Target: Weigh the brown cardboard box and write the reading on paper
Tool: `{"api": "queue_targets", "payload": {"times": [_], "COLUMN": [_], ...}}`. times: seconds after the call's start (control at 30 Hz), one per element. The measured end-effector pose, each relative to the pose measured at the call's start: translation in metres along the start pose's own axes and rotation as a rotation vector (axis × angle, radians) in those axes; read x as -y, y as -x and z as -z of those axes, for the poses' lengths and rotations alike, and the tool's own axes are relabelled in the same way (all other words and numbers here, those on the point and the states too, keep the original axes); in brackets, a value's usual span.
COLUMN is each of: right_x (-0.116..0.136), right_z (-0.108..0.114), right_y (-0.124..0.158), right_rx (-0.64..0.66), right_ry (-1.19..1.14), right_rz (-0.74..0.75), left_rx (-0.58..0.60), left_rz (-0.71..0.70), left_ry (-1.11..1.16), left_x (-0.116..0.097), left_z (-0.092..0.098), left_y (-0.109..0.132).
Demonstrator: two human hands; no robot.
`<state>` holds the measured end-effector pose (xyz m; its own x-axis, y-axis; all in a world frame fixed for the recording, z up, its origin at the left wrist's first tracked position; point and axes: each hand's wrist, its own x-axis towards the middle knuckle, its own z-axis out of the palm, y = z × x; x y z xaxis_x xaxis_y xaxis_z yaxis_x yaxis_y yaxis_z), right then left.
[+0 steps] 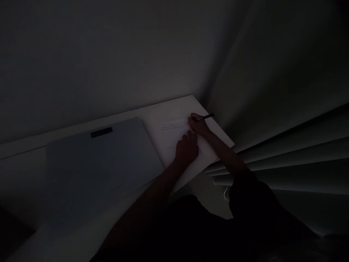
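Note:
In the head view, a sheet of white paper [170,140] with short rows of dark marks near its top lies on a white table. My right hand [198,124] is closed around a dark pen [208,116], its tip end near the right end of the rows. The pen slants up to the right, and the fingers hide its point. My left hand [187,148] rests on the paper just below, its fingers curled in, with no object seen in them. The dim light hides finer detail.
A large grey-blue flat panel [103,171] with a dark strip [101,132] near its top covers much of the white table [160,109] to the left. A plain wall [109,65] rises behind. Folded curtains [294,160] hang close by the right arm.

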<state>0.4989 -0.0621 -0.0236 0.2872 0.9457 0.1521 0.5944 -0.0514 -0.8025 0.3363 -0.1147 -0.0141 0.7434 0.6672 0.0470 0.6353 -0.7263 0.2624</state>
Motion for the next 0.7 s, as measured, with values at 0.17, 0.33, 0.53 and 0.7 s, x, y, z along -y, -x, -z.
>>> {"api": "queue_targets", "payload": {"times": [0.17,0.33,0.53,0.7], "right_x": [-0.001,0.004,0.011,0.023], "right_z": [0.003,0.006,0.004,0.005], "right_y": [0.001,0.005,0.008,0.017], "right_rx": [-0.099,-0.006,0.068,0.201], "right_ry": [0.071,0.209,0.489,0.587], "right_rz": [0.115,0.268,0.364,0.37], "left_rx": [-0.034,-0.064,-0.05,-0.038], "left_rz": [0.001,-0.022,-0.054,-0.127], "left_ry": [-0.013,-0.057,-0.077,-0.132], "left_x": [-0.001,-0.002,-0.003,-0.01], "left_z": [-0.002,-0.001,0.008,0.023], "left_y": [0.0,0.001,0.002,0.009]}}
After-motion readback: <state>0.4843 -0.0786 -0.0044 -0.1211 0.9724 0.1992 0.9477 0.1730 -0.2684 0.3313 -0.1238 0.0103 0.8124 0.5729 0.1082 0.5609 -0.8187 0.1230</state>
